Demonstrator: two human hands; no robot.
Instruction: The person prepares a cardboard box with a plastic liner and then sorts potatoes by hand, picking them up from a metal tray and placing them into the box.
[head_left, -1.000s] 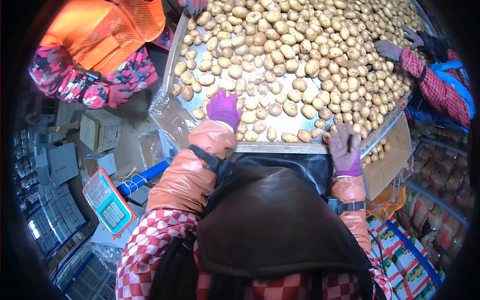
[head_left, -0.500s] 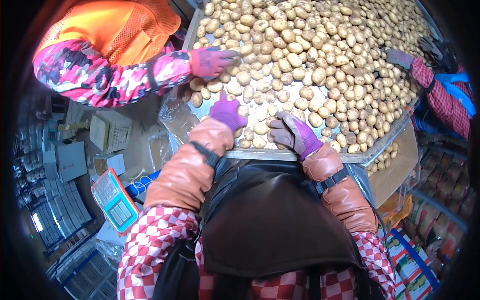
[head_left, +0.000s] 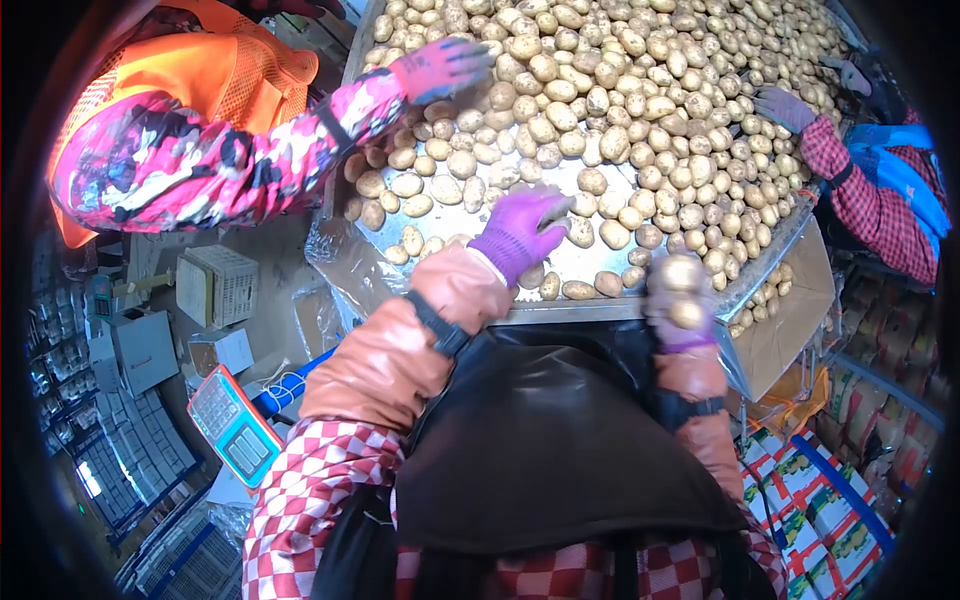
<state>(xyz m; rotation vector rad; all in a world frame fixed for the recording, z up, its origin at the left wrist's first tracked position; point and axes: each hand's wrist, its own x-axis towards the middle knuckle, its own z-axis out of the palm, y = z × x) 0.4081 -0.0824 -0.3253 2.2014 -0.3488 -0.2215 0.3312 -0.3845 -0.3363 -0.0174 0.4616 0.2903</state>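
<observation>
My left hand (head_left: pixel 522 232), in a purple glove, reaches over the near part of the metal sorting table (head_left: pixel 470 228). Its fingers stretch toward a loose potato (head_left: pixel 580 232) and look apart, holding nothing I can see. At the table's front right edge, my right hand (head_left: pixel 676 325) is turned palm up and blurred by motion. Two potatoes (head_left: pixel 683 273) rest in its grasp. Loose potatoes (head_left: pixel 614 235) lie scattered between the hands, and a thick heap (head_left: pixel 640 85) covers the far side.
A co-worker's gloved hand (head_left: pixel 440 68) is over the heap at left; another person's glove (head_left: pixel 786 108) touches it at right. A cardboard box (head_left: pixel 790 325) with potatoes stands below the right edge. A scale (head_left: pixel 236 425) and a plastic crate (head_left: pixel 217 285) are at lower left.
My left hand has moved right across the table. My right hand has left the surface, moving right and toward me, now with potatoes in it. The left co-worker's hand has shifted up.
</observation>
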